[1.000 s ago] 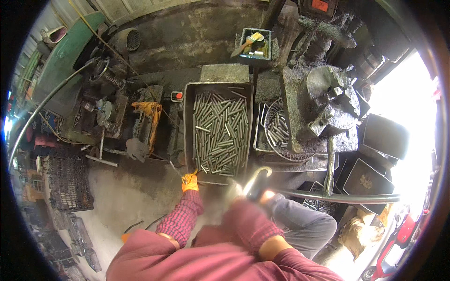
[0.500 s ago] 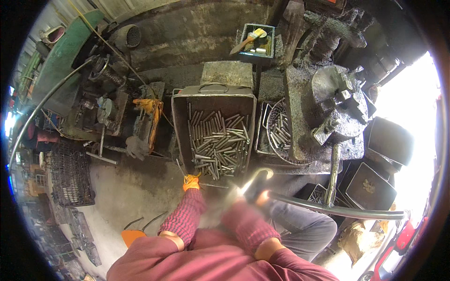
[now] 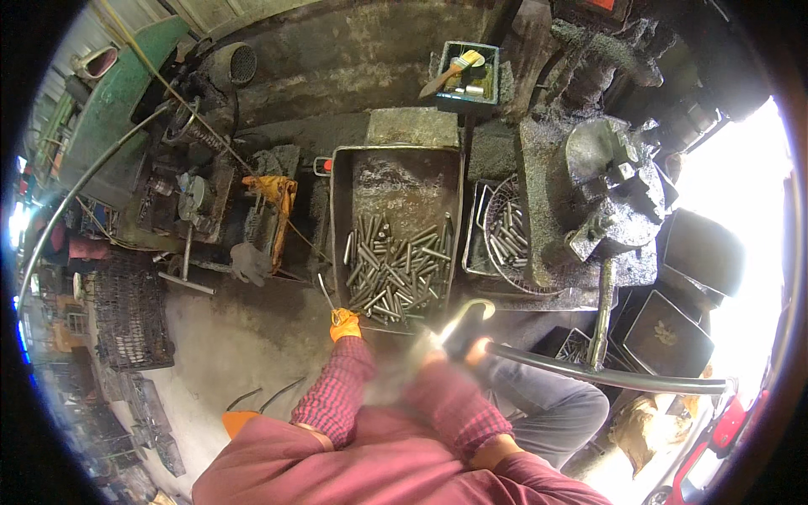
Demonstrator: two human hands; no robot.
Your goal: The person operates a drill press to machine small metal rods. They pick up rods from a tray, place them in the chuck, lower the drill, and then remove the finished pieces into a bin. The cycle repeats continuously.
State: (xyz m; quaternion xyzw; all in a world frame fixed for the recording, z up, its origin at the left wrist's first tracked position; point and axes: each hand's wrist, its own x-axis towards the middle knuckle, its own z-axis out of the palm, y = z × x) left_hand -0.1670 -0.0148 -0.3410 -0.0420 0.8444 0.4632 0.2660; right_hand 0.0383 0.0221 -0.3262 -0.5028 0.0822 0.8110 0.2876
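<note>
A deep rectangular metal tray (image 3: pixel 337 198) stands in front of me, with several loose steel pins (image 3: pixel 396 273) heaped in its near half. At the tray's near left corner, my left hand (image 3: pixel 345 325), in an orange glove, is closed on a thin bent metal rod (image 3: pixel 326 291). By the near right corner is my right hand (image 3: pixel 430 346), badly blurred, and its fingers cannot be made out singly. Out of it a bright metal hook (image 3: pixel 468 313) rises, curving to the right. Whether rod or hook touches the tray is unclear.
Right of the tray, a wire basket (image 3: pixel 505 244) holds more pins beside a heavy, swarf-covered machine (image 3: pixel 602 181). A steel bar (image 3: pixel 606 380) crosses above my right knee. A small box (image 3: pixel 467 71) with a brush lies behind. Left stand an oily machine (image 3: pixel 194 198) and a black crate (image 3: pixel 133 316).
The pins have slid toward the tray's near end, baring its far floor. The tray sits slightly further right in view, and its far handle no longer shows. Both hands stay almost in place.
</note>
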